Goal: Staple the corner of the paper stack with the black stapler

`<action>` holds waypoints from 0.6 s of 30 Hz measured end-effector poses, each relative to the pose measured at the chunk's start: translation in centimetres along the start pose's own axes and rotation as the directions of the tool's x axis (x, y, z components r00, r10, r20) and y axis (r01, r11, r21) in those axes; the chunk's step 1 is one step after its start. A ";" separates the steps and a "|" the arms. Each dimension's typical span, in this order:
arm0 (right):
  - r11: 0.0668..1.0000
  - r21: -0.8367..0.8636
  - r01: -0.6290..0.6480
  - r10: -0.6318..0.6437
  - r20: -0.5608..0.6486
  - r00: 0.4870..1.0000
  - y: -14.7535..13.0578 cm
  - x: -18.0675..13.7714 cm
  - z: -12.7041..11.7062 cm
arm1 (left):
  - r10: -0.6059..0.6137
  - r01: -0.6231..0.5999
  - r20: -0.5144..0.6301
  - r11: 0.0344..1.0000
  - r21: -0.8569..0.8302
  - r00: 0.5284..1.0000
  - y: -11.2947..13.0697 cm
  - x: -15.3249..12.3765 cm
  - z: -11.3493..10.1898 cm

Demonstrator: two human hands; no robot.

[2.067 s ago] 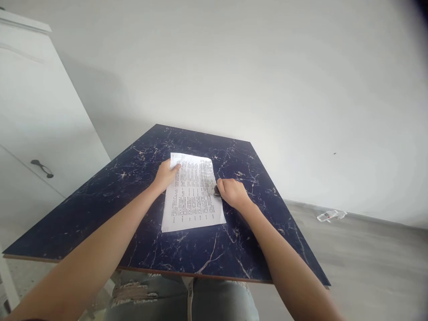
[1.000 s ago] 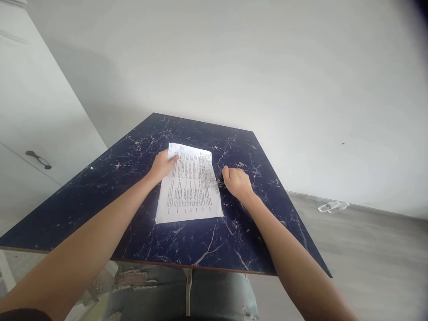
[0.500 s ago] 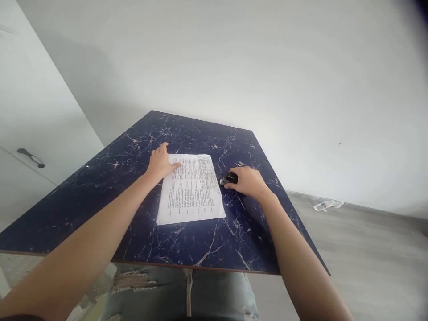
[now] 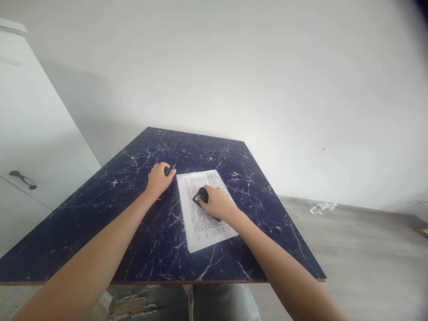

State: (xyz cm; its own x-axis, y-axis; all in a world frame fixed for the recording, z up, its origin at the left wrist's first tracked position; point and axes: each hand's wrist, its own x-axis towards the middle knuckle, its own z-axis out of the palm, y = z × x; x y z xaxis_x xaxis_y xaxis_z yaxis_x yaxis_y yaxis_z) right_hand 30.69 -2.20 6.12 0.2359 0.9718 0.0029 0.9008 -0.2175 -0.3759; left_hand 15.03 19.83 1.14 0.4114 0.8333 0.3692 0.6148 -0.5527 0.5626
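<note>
A printed white sheet of paper (image 4: 204, 223) lies flat on the dark blue marbled table (image 4: 140, 240). My right hand (image 4: 217, 204) rests on the middle of the sheet, fingers curled round a small black stapler (image 4: 200, 196) that sits on the paper. My left hand (image 4: 158, 178) is on the table just left of the sheet's far corner, fingers curled, with a small dark thing at its fingertips that I cannot make out.
A white cabinet (image 4: 30, 147) with a dark handle (image 4: 22, 179) stands left of the table. A white wall rises behind it. On the grey floor at the right lies a crushed clear plastic bottle (image 4: 321, 207). My jeans show under the table's near edge.
My right hand carried the stapler from the sheet's right edge onto its middle. My left hand left the paper's far left corner and closed on the table beside it. The sheet has turned and shifted right.
</note>
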 end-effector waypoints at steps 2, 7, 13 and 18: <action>0.993 -0.030 -0.115 0.115 -0.012 0.993 1.8 -2.1 -0.5 | -0.009 0.009 -0.004 1.000 0.003 1.000 -0.2 0.1 0.2; 0.953 0.021 -0.302 0.302 -0.034 0.953 5.6 -6.8 -2.2 | -0.040 0.040 -0.001 0.999 0.032 0.999 0.1 0.0 0.5; 0.959 0.253 -0.126 0.189 -0.246 0.951 9.7 -3.5 -5.5 | -0.126 0.120 -0.044 0.987 -0.110 0.991 0.0 0.4 0.1; 0.980 -0.127 -0.154 0.149 -0.045 0.988 12.5 2.7 -3.0 | -0.143 0.114 -0.104 0.962 -0.247 0.984 -0.7 0.8 -0.4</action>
State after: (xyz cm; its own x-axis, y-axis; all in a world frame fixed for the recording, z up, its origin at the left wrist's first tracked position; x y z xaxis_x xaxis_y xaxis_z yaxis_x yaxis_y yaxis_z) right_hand 43.67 -2.54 4.17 0.3841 0.9232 -0.0115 0.8925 -0.3745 -0.2514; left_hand 14.70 20.91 1.33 0.2470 0.8998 0.3596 0.4724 -0.4358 0.7661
